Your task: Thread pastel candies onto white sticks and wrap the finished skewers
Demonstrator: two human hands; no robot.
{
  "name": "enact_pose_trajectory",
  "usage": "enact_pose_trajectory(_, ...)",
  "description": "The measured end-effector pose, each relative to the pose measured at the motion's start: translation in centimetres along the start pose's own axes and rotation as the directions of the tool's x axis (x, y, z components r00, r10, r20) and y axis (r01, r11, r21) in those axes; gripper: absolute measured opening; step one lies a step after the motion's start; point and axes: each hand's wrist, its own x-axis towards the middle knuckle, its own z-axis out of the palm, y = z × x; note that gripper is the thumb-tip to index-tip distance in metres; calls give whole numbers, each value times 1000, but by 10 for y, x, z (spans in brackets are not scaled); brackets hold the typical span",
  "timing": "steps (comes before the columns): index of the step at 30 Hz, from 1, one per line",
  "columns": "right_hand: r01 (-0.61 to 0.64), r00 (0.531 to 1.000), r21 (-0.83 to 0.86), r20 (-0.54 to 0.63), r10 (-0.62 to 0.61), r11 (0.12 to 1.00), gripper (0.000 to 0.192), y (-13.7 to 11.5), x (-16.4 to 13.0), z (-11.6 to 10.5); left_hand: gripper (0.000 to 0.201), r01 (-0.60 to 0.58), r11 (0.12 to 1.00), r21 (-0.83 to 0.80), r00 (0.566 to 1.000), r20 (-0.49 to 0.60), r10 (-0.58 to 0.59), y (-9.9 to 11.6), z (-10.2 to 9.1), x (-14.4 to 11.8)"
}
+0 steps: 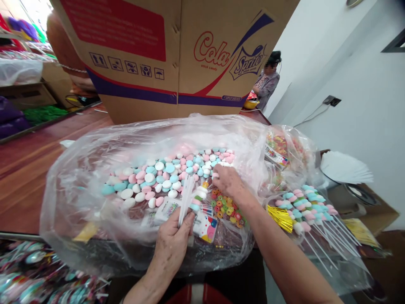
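My left hand (177,232) is closed around a bundle of thin white sticks (187,192) that point upward. Just right of the bundle is a short stack of candies (201,192), white, green and blue with an orange tip; whether it is on a held stick is hard to tell. My right hand (229,180) reaches into the pile of pink, white and blue marshmallows (170,169), fingers pinched together at its right edge. What lies between those fingertips is too small to make out. Below that hand sit colorful gummy rings (226,207).
Clear plastic sheeting (79,190) surrounds the candies on the table. Behind stands a large cardboard box (142,90). Finished marshmallow skewers (306,204) and gold ties (280,218) lie at right, near a bag of gummies (278,145). A person (268,80) is in the background.
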Motion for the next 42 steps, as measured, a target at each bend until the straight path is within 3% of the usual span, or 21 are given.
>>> enact_pose_trajectory(1, -49, 998, 240, -15, 54, 970, 17, 2, -1, -1, 31, 9, 1000, 9, 1000, 8, -9, 2, 0, 0)
enact_pose_trajectory(2, -77, 996, 484, -5, 91, 872, 14, 4, -3, -2, 32, 15, 1000, 18, 1000, 15, -15, 3, 0, 0)
enact_pose_trajectory(3, -89, 994, 683, 19, 104, 725, 14, 4, -5, -2, 33, 17, 999, 28, 1000, 17, -18, 4, 0, 0)
enact_pose_trajectory(5, -124, 991, 904, 90, 101, 409, 17, 2, -11, -2, 34, 17, 999, 44, 1000, 16, -18, 5, 1, 0)
enact_pose_trajectory(7, -176, 982, 965, 159, 100, 194, 22, -2, -17, -1, 34, 22, 998, 57, 1000, 14, -23, 5, 1, 0)
enact_pose_trajectory(9, -210, 974, 975, 202, 103, 74, 24, -5, -19, 1, 34, 27, 998, 59, 1000, 12, -28, 6, 1, 0)
enact_pose_trajectory(14, -209, 965, 977, 212, 154, -36, 27, -6, -19, 4, 34, 33, 997, 76, 999, 7, -34, 7, 0, -1)
enact_pose_trajectory(18, -169, 971, 985, 171, 167, -29, 28, -7, -20, 5, 35, 40, 993, 114, 999, -4, -40, 9, 0, -1)
enact_pose_trajectory(21, -130, 979, 990, 120, 167, 47, 28, -8, -24, 7, 35, 23, 993, 115, 1000, -3, -23, 7, 1, 0)
enact_pose_trajectory(24, -74, 985, 974, 38, 169, 214, 25, -6, -29, 11, 34, 18, 994, 104, 1000, -7, -17, 4, 1, 0)
enact_pose_trajectory(28, 23, 984, 863, -109, 142, 505, 27, -4, -40, 19, 34, 13, 995, 94, 1000, -20, -11, 4, 1, 0)
enact_pose_trajectory(31, 94, 961, 713, -246, 123, 694, 30, -10, -47, 23, 34, 15, 995, 97, 1000, -24, -13, 6, 1, 1)
enact_pose_trajectory(33, 158, 935, 623, -343, 86, 766, 33, -15, -50, 24, 35, 12, 995, 100, 1000, -23, -10, 6, 1, 1)
enact_pose_trajectory(37, 214, 918, 561, -394, 31, 800, 34, -19, -50, 22, 35, 2, 996, 88, 1000, -8, -2, -2, 0, 1)
enact_pose_trajectory(42, 147, 945, 675, -312, 100, 723, 30, -17, -51, 20, 34, -24, 997, 71, 999, -21, 25, -7, 0, 1)
